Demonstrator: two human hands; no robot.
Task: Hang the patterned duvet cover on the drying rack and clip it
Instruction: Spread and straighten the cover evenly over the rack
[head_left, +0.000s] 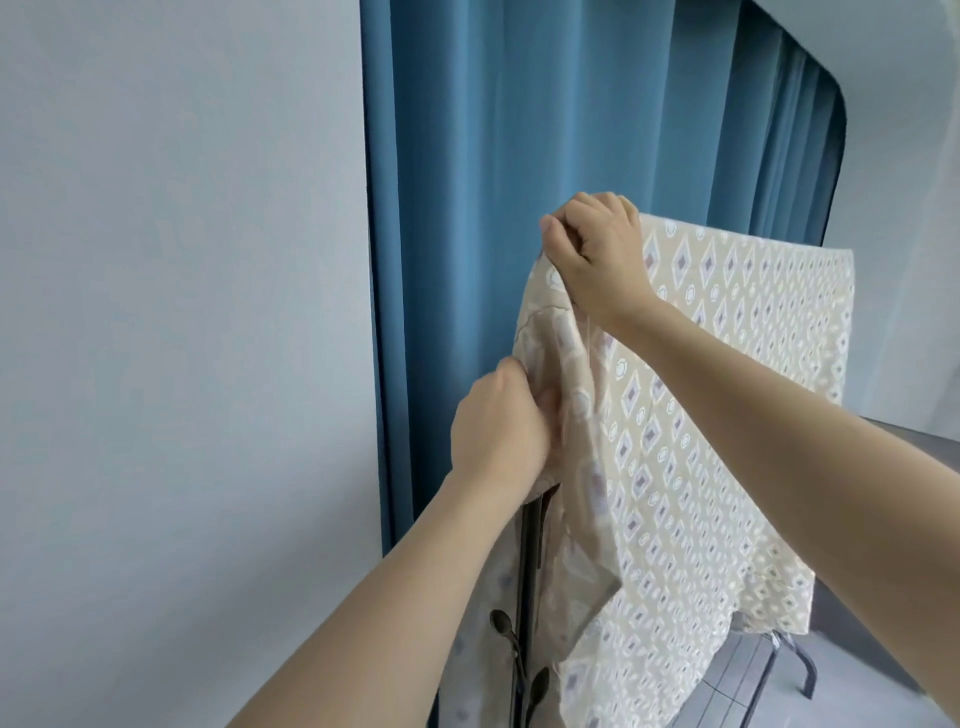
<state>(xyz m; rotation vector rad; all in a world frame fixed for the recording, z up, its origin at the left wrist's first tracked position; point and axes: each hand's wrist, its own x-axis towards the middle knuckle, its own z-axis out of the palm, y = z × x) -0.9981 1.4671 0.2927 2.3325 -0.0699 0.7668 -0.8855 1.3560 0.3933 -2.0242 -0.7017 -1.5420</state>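
Observation:
The patterned duvet cover (727, 415), beige with white and purple diamonds, hangs draped over the top bar of the drying rack, which it hides. My right hand (597, 249) grips the cover's top left corner, fingers curled over the fold. My left hand (498, 431) pinches the bunched left edge of the fabric lower down. The rack's dark upright post (530, 597) shows below my left hand. No clip can be seen.
A blue curtain (519, 130) hangs directly behind the rack. A pale wall (182, 312) fills the left side. The rack's dark foot (800, 670) stands on a grey tiled floor at the lower right.

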